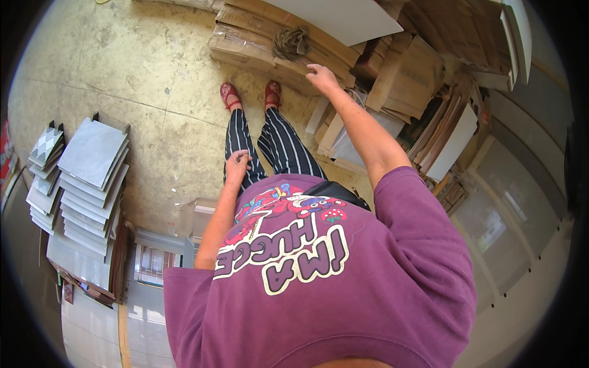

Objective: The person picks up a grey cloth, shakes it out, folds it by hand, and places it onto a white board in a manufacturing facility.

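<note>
My right hand (pixel 322 80) reaches out over the edge of a stack of flat cardboard boxes (pixel 245 40). Its fingers are loosely apart and hold nothing. Just beyond the fingertips, a crumpled grey-brown cloth (pixel 291 43) lies on the boxes; a small gap seems to separate it from the hand. My left hand (pixel 238 164) hangs in front of my striped trousers, its fingers slightly bent, and no object shows in it.
At the left stand stacks of grey tile samples (pixel 92 153). A white panel (pixel 343 18) lies across the boxes ahead. More cartons (pixel 405 76) and upright boards (pixel 451 144) lean at the right. Concrete floor (pixel 135 80) spreads ahead and left.
</note>
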Motion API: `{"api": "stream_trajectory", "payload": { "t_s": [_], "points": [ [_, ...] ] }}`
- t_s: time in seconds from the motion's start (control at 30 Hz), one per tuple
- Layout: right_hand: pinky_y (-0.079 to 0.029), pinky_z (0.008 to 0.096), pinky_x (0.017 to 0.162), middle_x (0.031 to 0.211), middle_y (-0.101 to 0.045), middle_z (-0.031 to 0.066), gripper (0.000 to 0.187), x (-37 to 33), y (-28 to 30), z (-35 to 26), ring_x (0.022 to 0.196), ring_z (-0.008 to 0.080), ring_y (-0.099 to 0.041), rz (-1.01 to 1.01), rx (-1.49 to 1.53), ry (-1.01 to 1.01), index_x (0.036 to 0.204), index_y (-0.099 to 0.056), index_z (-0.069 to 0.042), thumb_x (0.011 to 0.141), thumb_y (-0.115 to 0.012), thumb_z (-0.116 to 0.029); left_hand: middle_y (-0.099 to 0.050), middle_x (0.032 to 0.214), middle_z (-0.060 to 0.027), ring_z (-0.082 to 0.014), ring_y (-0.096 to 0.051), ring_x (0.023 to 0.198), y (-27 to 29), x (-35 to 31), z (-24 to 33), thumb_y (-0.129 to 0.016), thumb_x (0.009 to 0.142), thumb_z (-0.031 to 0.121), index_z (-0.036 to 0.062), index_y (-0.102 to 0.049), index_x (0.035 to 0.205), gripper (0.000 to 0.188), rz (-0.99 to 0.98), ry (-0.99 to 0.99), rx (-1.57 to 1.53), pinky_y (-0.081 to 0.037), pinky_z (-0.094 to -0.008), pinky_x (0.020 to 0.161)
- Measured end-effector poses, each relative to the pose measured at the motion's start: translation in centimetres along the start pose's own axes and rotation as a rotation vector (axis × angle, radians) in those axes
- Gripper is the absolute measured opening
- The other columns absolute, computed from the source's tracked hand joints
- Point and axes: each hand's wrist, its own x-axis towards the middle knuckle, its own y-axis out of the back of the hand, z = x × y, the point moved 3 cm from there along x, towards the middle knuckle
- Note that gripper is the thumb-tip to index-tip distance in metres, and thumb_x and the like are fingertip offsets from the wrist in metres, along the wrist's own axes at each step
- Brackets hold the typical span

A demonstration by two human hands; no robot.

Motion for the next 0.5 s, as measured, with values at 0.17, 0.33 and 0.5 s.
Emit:
{"api": "stream_trajectory", "payload": {
  "t_s": [0.17,0.33,0.5],
  "points": [
    [-0.04,0.0377,0.095,0.125,-0.049,0.0155,0.048,3.7,-1.0,-0.4,0.113,0.0304,-0.049,-0.031,-0.001,-0.015,0.122,-0.053,-0.015,0.076,-0.052,-0.024,-0.064,0.081,-0.0055,-0.0071,-0.053,0.055,-1.0,0.7,-1.7,-0.051,0.088,0.013,0.0002,-0.057,0.104,0.022,0.04,-0.024,-0.02,-0.04,-0.0189,0.048],
    [-0.039,0.038,0.095,0.126,-0.048,0.0152,0.049,6.8,-1.3,-1.8,0.114,0.0299,-0.048,-0.059,0.068,-0.084,0.124,-0.052,-0.015,0.076,-0.052,-0.021,-0.062,0.075,-0.0051,-0.0072,-0.053,0.057,-1.5,1.2,-2.5,-0.05,0.087,0.008,-0.0015,-0.058,0.1,0.018,0.114,-0.025,-0.11,-0.044,-0.0201,0.055],
    [-0.038,0.0378,0.097,0.128,-0.047,0.0142,0.049,10.6,-1.7,-2.1,0.116,0.029,-0.046,-0.026,0.029,-0.066,0.124,-0.052,-0.016,0.075,-0.052,-0.02,-0.062,0.076,-0.004,-0.0065,-0.053,0.059,-2.1,1.3,-2.9,-0.051,0.086,0.006,-0.0004,-0.058,0.099,0.016,0.117,-0.044,-0.13,-0.043,-0.0187,0.056]
  ]
}}
